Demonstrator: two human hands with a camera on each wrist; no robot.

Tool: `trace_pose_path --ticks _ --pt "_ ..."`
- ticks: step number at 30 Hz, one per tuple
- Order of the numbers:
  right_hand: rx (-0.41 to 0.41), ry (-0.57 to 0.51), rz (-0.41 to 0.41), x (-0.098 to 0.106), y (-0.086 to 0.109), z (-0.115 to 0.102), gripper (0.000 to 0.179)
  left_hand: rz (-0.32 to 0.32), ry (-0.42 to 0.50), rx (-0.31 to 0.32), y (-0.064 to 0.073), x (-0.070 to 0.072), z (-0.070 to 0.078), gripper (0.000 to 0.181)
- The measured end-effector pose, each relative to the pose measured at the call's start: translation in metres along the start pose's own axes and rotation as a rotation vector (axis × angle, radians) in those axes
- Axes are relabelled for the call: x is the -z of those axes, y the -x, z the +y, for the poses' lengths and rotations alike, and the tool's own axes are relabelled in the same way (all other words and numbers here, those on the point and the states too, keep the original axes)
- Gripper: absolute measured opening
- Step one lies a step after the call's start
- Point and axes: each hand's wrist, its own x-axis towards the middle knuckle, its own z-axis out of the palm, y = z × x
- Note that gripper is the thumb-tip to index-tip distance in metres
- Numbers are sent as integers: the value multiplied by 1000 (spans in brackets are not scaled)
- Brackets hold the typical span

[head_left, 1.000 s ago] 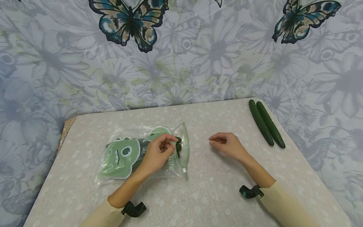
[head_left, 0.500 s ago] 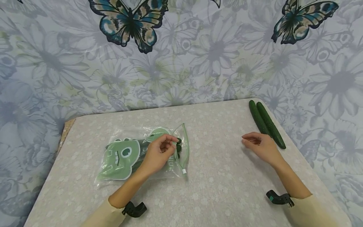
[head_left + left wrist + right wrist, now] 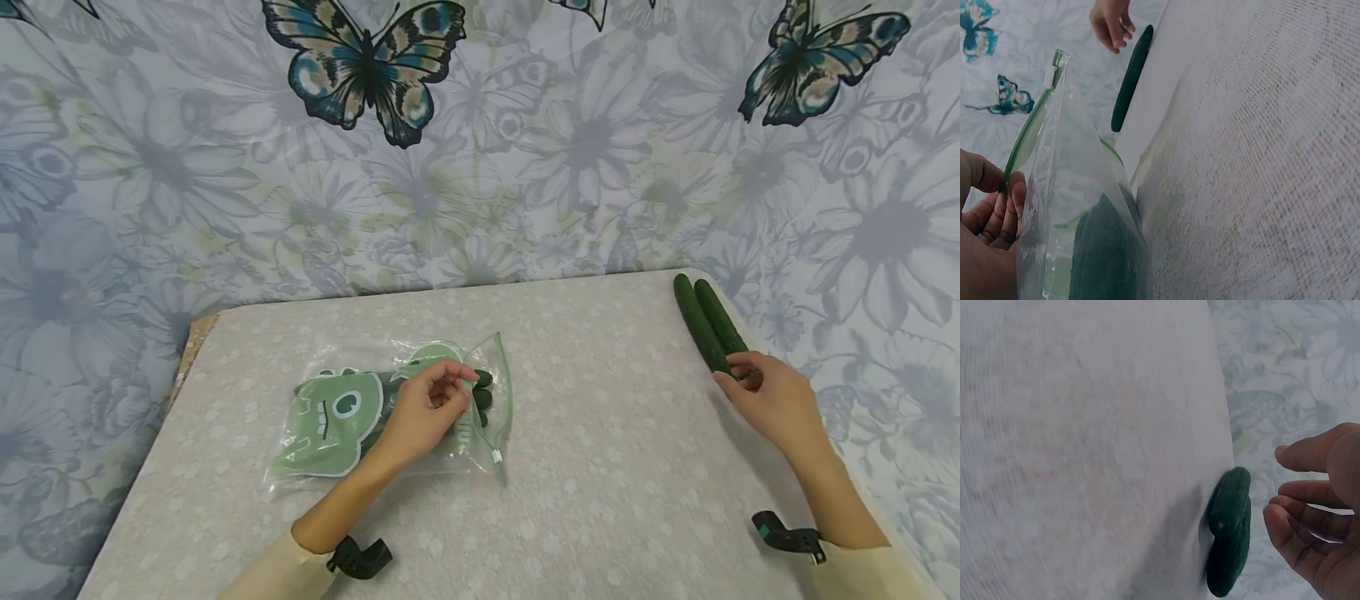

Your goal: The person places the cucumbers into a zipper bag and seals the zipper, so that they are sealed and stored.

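Note:
A clear zip bag with a green cartoon monster print lies left of the table's middle, several cucumbers inside it. My left hand pinches the rim at its mouth; the left wrist view shows thumb and fingers on the green zip strip, which carries a white slider. Two loose cucumbers lie side by side at the right edge. Over their near ends hovers my right hand. The right wrist view shows its thumb and fingers apart, a gap between them and the cucumbers.
A pale patterned cloth covers the table. Behind it hangs a flowered wall covering with butterflies. Black wrist cameras sit at both cuffs.
My right hand has travelled right, from the middle of the table to the near ends of the loose cucumbers. The left hand keeps its place at the bag's mouth. The head view has shifted slightly.

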Motion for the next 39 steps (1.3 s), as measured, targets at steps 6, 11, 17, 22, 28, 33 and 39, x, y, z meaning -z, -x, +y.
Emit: trace_pose_path --ticks 6,11,17,22,28,33,39 --pt "-64 103 -95 10 1 10 55 -15 14 -5 0 0 -2 20" --pt "-96 136 -159 9 1 14 59 -30 42 11 1 2 -2 22" --pt "-141 152 -240 7 -1 20 56 -31 25 19 1 2 -3 21" --pt "-162 151 -288 5 -2 26 61 -35 27 22 1 3 -4 21" --pt "-139 152 -244 -1 -4 30 57 -36 31 23 1 4 -4 21" --pt "-127 148 -210 -3 -4 28 54 -29 26 32 0 5 -3 21" --pt "-110 76 -102 -2 -2 26 43 -25 31 31 0 7 -2 20"
